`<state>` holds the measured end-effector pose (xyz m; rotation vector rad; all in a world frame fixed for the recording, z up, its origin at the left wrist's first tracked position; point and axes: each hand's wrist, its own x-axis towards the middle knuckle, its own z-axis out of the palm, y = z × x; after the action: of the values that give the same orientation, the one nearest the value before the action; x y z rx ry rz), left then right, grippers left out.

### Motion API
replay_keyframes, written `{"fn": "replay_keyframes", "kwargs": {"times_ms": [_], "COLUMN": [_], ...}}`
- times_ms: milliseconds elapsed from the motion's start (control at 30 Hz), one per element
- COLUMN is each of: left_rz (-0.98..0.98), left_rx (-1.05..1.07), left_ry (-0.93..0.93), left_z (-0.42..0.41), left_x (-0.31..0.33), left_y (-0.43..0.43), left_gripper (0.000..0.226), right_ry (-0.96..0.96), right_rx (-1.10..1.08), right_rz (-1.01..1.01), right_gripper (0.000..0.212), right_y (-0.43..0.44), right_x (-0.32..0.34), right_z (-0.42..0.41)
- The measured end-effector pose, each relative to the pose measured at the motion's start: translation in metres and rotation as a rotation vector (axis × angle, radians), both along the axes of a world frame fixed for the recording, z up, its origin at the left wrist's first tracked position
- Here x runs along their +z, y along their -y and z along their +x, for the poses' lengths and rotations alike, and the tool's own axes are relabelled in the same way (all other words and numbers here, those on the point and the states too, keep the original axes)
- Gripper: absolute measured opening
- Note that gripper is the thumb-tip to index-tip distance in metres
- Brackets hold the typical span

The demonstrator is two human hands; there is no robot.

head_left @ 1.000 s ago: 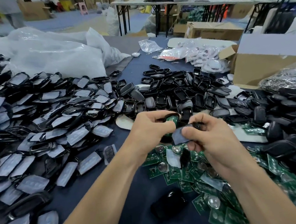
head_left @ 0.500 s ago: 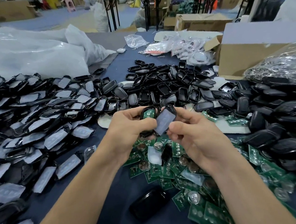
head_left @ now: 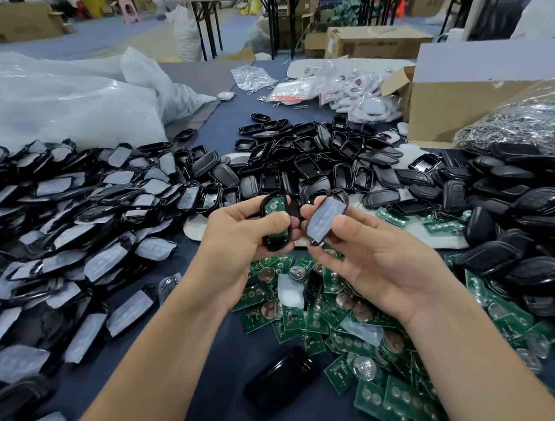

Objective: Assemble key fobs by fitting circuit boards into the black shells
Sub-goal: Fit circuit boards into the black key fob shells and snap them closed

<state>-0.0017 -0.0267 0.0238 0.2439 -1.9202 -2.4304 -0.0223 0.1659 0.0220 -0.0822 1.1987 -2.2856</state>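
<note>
Right now my left hand grips a black shell with a green circuit board already seated inside. My right hand pinches the cover half, grey pad up, tilted just beside it and not yet closed. Both forearms reach in from the near edge, hands raised above the loose boards on the tabletop. Empty shells heap farther off, so I judge plenty remains.

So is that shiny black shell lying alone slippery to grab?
Probably: the lone black shell looks glossy and rounded, so it may slip. It is likely stiff and light, like the hollow shells piled behind. Its long, low shape should slide, not roll.
</note>
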Motion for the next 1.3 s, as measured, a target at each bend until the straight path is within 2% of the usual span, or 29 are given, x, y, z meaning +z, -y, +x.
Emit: {"fn": "replay_keyframes", "kwargs": {"times_ms": [200, 333, 467, 633, 800, 867, 933, 1067, 1200, 1300], "left_rz": [-0.053, -0.017, -0.018, -0.109, 0.040, 0.135, 0.151, 0.054, -0.137, -0.159], "left_rx": [-0.009, -0.013, 0.064, 0.162, 0.080, 0.004, -0.044, -0.079, -0.110, -0.144], "left_ry": [-0.001, -0.021, -0.059, -0.093, -0.056, -0.041, -0.045, -0.066, -0.098, -0.138], "left_z": [0.002, 0.002, 0.002, 0.003, 0.001, 0.001, 0.001, -0.001, -0.001, 0.001], "left_x": [0.000, -0.001, -0.006, -0.012, -0.012, -0.011, -0.010, -0.009, -0.007, -0.006], "left_y": [-0.006, -0.010, -0.020, -0.036, -0.039, -0.039, -0.039, -0.033, -0.017, -0.007], "left_gripper": [0.028, 0.032, 0.029, 0.034, 0.033, 0.033, 0.033, 0.031, 0.033, 0.039], "right_ry": [-0.071, -0.149, -0.230, -0.305, -0.326, -0.354, -0.374, -0.427, -0.515, -0.640], "right_rx": [-0.092, -0.184, -0.252, -0.357, -0.424, -0.450, -0.471, -0.459, -0.471, -0.491], "right_rz": [0.087, 0.188, 0.240, 0.286, 0.293, 0.329, 0.380, 0.447, 0.570, 0.672], "right_gripper": [0.036, 0.019, 0.030, 0.032, 0.035, 0.034, 0.033, 0.035, 0.035, 0.042], "right_y": [0.008, 0.016, 0.024, 0.029, 0.028, 0.026, 0.025, 0.024, 0.022, 0.021], "right_x": [-0.002, -0.005, -0.006, -0.011, -0.014, -0.016, -0.018, -0.019, -0.014, -0.008], "right_z": [0.002, 0.005, 0.010, 0.011, 0.009, 0.007, 0.006, 0.006, 0.007, 0.012]}}
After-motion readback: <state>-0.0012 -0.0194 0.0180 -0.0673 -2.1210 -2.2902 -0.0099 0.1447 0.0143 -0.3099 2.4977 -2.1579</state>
